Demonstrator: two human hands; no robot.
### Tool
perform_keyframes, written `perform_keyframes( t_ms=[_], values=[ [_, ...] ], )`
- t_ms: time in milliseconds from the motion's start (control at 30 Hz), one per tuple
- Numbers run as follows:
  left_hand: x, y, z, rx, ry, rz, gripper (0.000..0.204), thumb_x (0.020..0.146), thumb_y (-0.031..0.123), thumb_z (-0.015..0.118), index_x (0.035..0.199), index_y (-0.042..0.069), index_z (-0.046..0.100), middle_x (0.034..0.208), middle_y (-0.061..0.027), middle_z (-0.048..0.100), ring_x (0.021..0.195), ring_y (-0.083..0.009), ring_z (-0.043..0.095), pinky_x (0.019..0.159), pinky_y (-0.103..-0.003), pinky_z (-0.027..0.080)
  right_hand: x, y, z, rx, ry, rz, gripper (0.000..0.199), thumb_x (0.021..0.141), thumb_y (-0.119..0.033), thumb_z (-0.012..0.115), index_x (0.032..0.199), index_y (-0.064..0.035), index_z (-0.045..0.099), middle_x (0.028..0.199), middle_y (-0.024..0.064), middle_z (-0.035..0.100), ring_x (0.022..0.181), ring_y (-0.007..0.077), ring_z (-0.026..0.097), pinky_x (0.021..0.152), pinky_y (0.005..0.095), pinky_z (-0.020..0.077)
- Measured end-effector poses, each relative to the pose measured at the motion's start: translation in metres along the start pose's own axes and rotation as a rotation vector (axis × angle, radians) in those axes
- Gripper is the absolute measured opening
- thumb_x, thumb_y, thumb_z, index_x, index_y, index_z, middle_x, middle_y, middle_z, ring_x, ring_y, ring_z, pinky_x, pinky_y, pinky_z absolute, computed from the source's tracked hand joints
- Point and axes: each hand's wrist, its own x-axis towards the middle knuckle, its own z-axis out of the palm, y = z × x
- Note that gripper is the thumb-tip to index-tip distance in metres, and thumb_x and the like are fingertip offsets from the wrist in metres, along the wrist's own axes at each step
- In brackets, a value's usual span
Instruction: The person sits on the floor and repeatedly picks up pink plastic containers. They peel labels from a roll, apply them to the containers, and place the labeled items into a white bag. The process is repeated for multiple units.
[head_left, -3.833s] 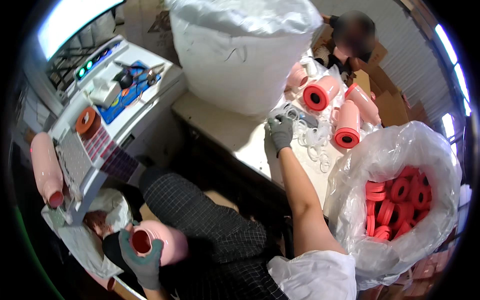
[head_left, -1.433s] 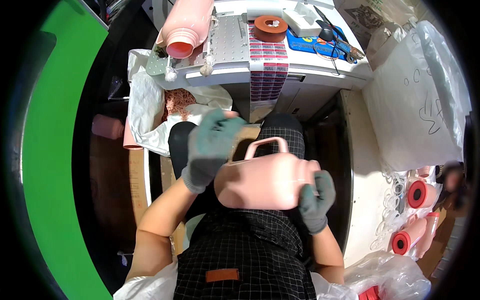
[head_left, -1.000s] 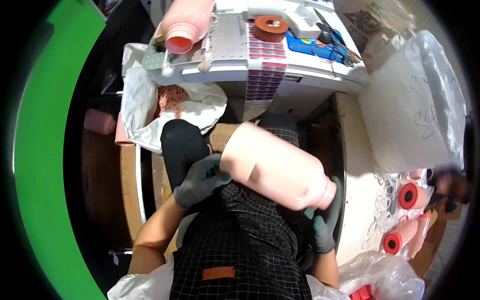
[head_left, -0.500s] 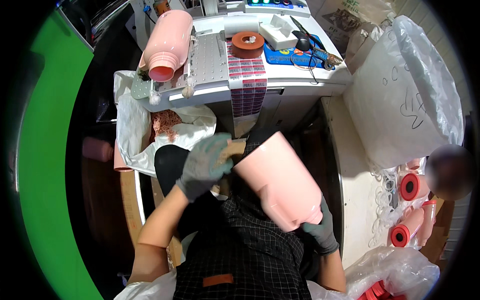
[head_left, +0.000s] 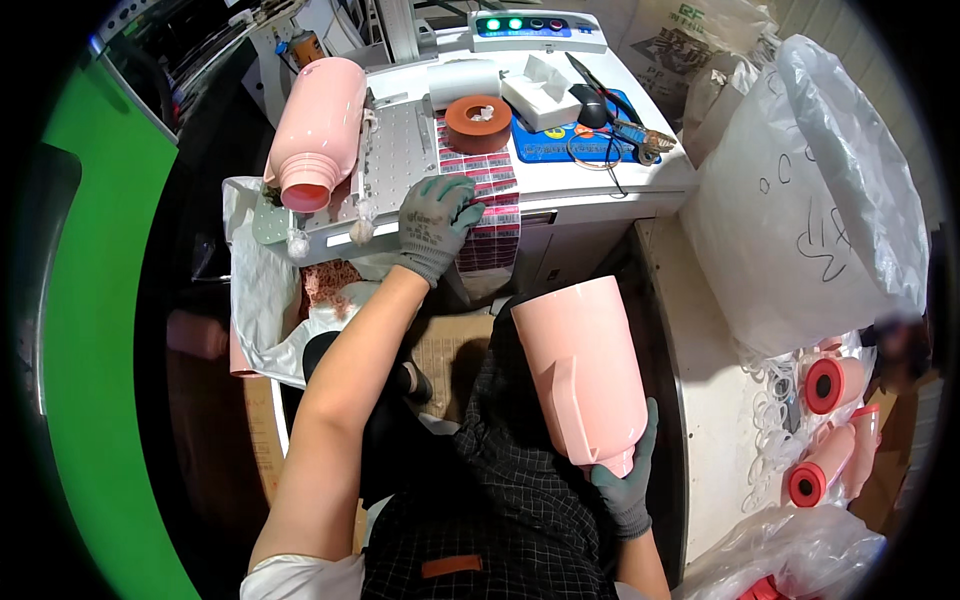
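Note:
My right hand (head_left: 625, 490), in a grey-green glove, grips a glossy pink jug (head_left: 590, 370) by its narrow neck. The jug is tilted neck-down over my lap, its wide end away from me and its moulded handle facing left. My gloved left hand (head_left: 436, 225) reaches over the front edge of the white workbench. Its fingers rest at the left side of a strip of red-and-white printed labels (head_left: 492, 232), thumb apart from the others. Whether a label is caught between them is hidden. A second pink jug (head_left: 320, 125) lies on the perforated metal plate (head_left: 400, 150).
On the bench are a brown tape roll (head_left: 478, 124), a white box (head_left: 542, 100), pliers (head_left: 640, 135) and a lit control panel (head_left: 535, 30). A large white sack (head_left: 800, 220) and red-lidded pink pieces (head_left: 825, 460) stand right. Below the bench hangs a lined bin (head_left: 255, 310).
My left hand has moved forward from above my lap to the label strip. The right hand has turned the jug more upright, with its handle now showing toward the left.

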Motion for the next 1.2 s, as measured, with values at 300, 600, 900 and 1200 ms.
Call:
perform_keyframes(
  t_ms=[300,600,900,1200],
  values=[
    [-0.017,0.035,-0.024,-0.087,0.061,-0.016,0.017,0.084,0.017,0.081,0.095,0.008,0.071,0.107,-0.0062,0.072,0.103,-0.0253,0.066,0.087,-0.038,0.055,-0.002,-0.006,0.014,-0.003,0.048,-0.008,0.131,0.077,-0.04,0.093,0.167,-0.0048,0.006,0.163,0.0203,0.034,0.145,0.03,0.044,0.118,0.0458,0.0399],
    [-0.067,0.14,-0.107,-1.435,-0.487,-0.957,0.006,0.092,0.001,0.071,0.095,-0.004,0.069,0.089,-0.0094,0.072,0.079,-0.0139,0.069,0.075,-0.027,0.056,-0.004,-0.001,0.016,-0.087,0.024,-0.071,0.128,0.078,-0.041,0.092,0.166,-0.0034,0.007,0.163,0.021,0.033,0.145,0.0315,0.043,0.118,0.0461,0.0392],
    [-0.074,0.143,-0.102,-1.203,-0.516,-0.987,0.019,0.091,0.017,0.077,0.088,0.0,0.068,0.085,-0.0071,0.072,0.075,-0.0128,0.066,0.07,-0.029,0.054,-0.01,-0.002,0.023,-0.197,0.003,-0.059,0.133,0.075,-0.046,0.093,0.166,-0.0022,0.007,0.164,0.0189,0.032,0.146,0.03,0.042,0.119,0.0448,0.0382],
    [-0.116,0.012,-0.154,0.079,-0.081,-0.287,0.05,0.087,0.036,0.079,0.126,0.009,0.063,0.119,-0.014,0.065,0.102,-0.033,0.065,0.087,-0.045,0.053,0.011,-0.01,0.001,0.24,0.096,0.051,0.12,0.079,-0.046,0.085,0.166,-0.005,0.013,0.165,0.0186,0.029,0.147,0.0343,0.04,0.119,0.0488,0.0395]
  ],
)
